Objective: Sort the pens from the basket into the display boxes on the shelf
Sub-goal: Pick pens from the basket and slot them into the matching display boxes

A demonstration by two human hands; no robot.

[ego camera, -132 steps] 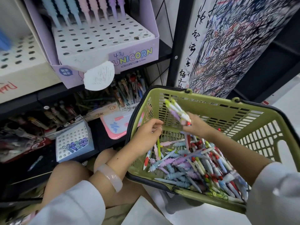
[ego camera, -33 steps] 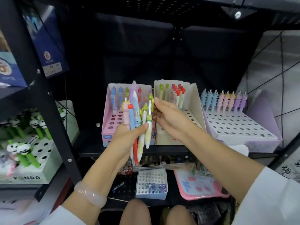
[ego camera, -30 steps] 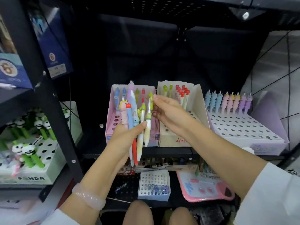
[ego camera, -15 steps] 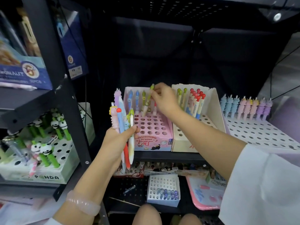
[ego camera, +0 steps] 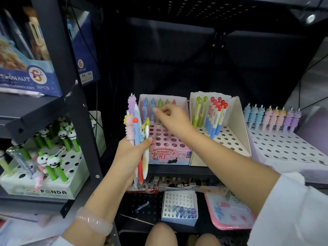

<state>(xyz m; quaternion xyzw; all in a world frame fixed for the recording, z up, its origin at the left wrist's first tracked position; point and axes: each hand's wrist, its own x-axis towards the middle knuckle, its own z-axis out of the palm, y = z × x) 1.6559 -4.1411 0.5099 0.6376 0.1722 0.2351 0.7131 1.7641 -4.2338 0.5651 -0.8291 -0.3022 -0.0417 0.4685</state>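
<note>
Mid-sort, at pink box [ego camera: 160, 158] on shelf edge. Left hand [ego camera: 130, 153] gripping pen bunch [ego camera: 137, 132]. Right hand [ego camera: 173, 119] over back-row holes, grip unclear. Next: match another pen to its box, seat upright.

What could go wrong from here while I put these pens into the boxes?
1. The left hand holds a fanned bunch of pens by the middle only; if the grip loosens, one might slip to the lower shelf.
2. The right hand reaches over the pink box, close to its standing back-row pens, and could knock one askew.
3. The bunch mixes styles, so one could land in the wrong box.
</note>
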